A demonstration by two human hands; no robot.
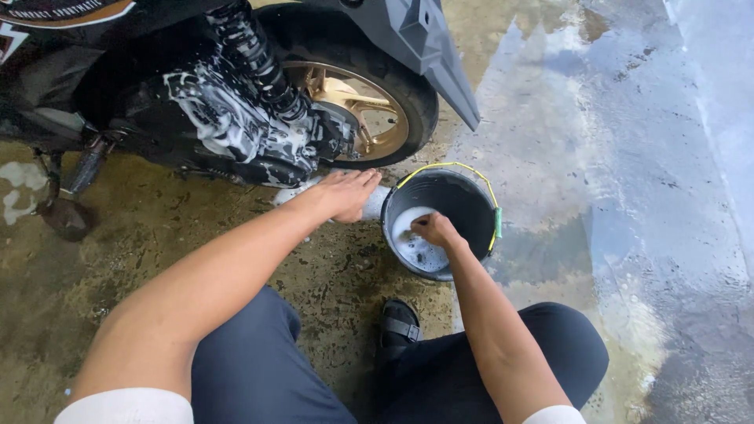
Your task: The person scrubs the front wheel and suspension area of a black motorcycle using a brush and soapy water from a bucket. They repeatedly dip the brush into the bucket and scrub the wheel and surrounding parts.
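**Hands at the bucket beside a soapy scooter**

Nearest are the person's knees in dark trousers (pixel 259 369), crouched over a wet, stained concrete floor (pixel 126 267); between them a foot in a black sandal (pixel 399 326) rests on the floor; just beyond it, right of centre, stands a black bucket (pixel 471 206) with a yellow rim handle, holding a shallow pool of foamy water (pixel 416 250); the right hand (pixel 434 229) reaches down inside the bucket, its grip curled into a loose fist just above the foam (whether it has hold of anything there cannot be told); the left hand (pixel 345 192) lies a little farther and to the left, fingers stretched out flat and together, palm down, touching the bucket's left outer side, its grip closed on nothing that shows; farther still, at the far left, stands a dark scooter (pixel 71 86), its engine casing (pixel 236 126) and coil spring (pixel 255 59) covered in white suds; its rear wheel (pixel 369 110), with a gold rim, stands just behind the bucket; a grey mudguard (pixel 432 55) juts over it; to the far right the floor shines with water.
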